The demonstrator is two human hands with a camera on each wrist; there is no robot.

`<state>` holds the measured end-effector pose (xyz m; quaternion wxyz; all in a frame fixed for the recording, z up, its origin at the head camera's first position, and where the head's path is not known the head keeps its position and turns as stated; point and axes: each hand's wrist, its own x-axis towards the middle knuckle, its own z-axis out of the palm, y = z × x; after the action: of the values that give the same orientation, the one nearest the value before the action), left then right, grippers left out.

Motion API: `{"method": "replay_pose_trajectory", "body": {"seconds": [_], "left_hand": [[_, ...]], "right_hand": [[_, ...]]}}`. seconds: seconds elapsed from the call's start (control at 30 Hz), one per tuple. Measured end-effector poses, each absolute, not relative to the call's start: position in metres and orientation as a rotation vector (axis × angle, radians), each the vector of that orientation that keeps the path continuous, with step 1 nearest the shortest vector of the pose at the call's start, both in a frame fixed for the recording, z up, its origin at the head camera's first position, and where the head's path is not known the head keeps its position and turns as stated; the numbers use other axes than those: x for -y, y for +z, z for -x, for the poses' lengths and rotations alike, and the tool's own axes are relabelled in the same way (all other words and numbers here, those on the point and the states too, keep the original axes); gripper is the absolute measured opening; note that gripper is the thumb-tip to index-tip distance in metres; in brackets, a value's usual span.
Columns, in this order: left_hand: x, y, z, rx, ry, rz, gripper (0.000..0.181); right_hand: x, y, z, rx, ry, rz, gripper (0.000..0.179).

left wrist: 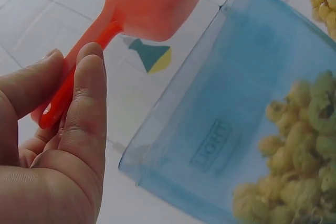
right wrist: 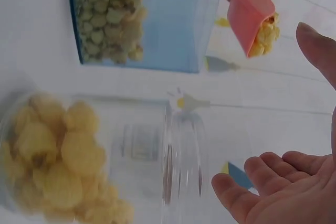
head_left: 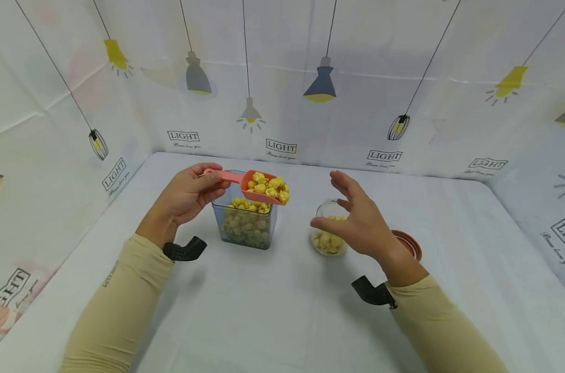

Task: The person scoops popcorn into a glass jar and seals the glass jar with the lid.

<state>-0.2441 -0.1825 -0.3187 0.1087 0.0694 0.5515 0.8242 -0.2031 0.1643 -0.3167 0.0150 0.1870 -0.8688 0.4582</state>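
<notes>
My left hand (head_left: 186,194) pinches the handle of a coral-red scoop (head_left: 233,177) between thumb and fingers. Yellow popcorn (head_left: 269,187) fills the scoop, which hangs over a clear bluish square container (head_left: 219,220) partly full of popcorn. In the left wrist view the scoop (left wrist: 152,9) shows its underside above the container's (left wrist: 194,108) rim. My right hand (head_left: 359,220), thumb and fingers spread, is beside the mouth of a clear glass jar (head_left: 322,210) and holds nothing. Popcorn (right wrist: 58,156) lies in the jar's lower part in the right wrist view.
A round reddish-brown lid (head_left: 410,244) lies on the white-covered table (head_left: 273,311) to the right of the jar, partly hidden behind my right wrist. A white cloth backdrop (head_left: 273,67) printed with lamps stands behind and at the sides.
</notes>
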Motion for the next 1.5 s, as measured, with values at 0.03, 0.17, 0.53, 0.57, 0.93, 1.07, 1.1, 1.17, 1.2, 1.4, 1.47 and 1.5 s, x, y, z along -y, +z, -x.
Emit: {"method": "replay_pose_trajectory", "body": {"seconds": [0.03, 0.17, 0.53, 0.57, 0.93, 1.07, 1.1, 1.17, 1.2, 1.4, 1.47, 1.5], "left_hand": [[0.18, -0.318, 0.244, -1.621, 2.42, -0.211, 0.02], [0.17, -0.317, 0.245, -1.604, 2.407, -0.224, 0.02], [0.141, -0.306, 0.246, -1.648, 2.347, -0.222, 0.018], [0.138, -0.305, 0.247, -1.649, 2.344, -0.223, 0.018], [0.11, -0.295, 0.251, -1.725, 2.286, -0.224, 0.018], [0.102, -0.295, 0.254, -1.765, 2.263, -0.207, 0.02], [0.1, -0.295, 0.255, -1.776, 2.256, -0.202, 0.02], [0.096, -0.297, 0.257, -1.804, 2.235, -0.191, 0.022], [0.095, -0.297, 0.258, -1.818, 2.223, -0.183, 0.023], [0.087, -0.297, 0.259, -1.902, 2.148, -0.159, 0.029], [0.084, -0.295, 0.258, -1.918, 2.128, -0.165, 0.032], [0.083, -0.295, 0.259, -1.923, 2.12, -0.173, 0.033]], "right_hand": [[-0.169, -0.317, 0.202, 2.705, 1.42, -0.574, 0.099], [-0.184, -0.318, 0.199, 2.711, 1.425, -0.528, 0.099], [-0.216, -0.327, 0.197, 2.716, 1.359, -0.455, 0.099], [-0.218, -0.328, 0.196, 2.723, 1.352, -0.443, 0.099], [-0.223, -0.342, 0.197, 2.781, 1.368, -0.355, 0.1], [-0.221, -0.348, 0.198, 2.806, 1.399, -0.32, 0.101], [-0.22, -0.349, 0.199, 2.811, 1.41, -0.315, 0.101], [-0.218, -0.351, 0.199, 2.815, 1.428, -0.313, 0.101], [-0.218, -0.352, 0.199, 2.814, 1.437, -0.313, 0.101], [-0.215, -0.355, 0.2, 2.811, 1.464, -0.307, 0.1], [-0.215, -0.357, 0.201, 2.812, 1.46, -0.3, 0.1], [-0.215, -0.357, 0.201, 2.814, 1.455, -0.297, 0.099]]}}
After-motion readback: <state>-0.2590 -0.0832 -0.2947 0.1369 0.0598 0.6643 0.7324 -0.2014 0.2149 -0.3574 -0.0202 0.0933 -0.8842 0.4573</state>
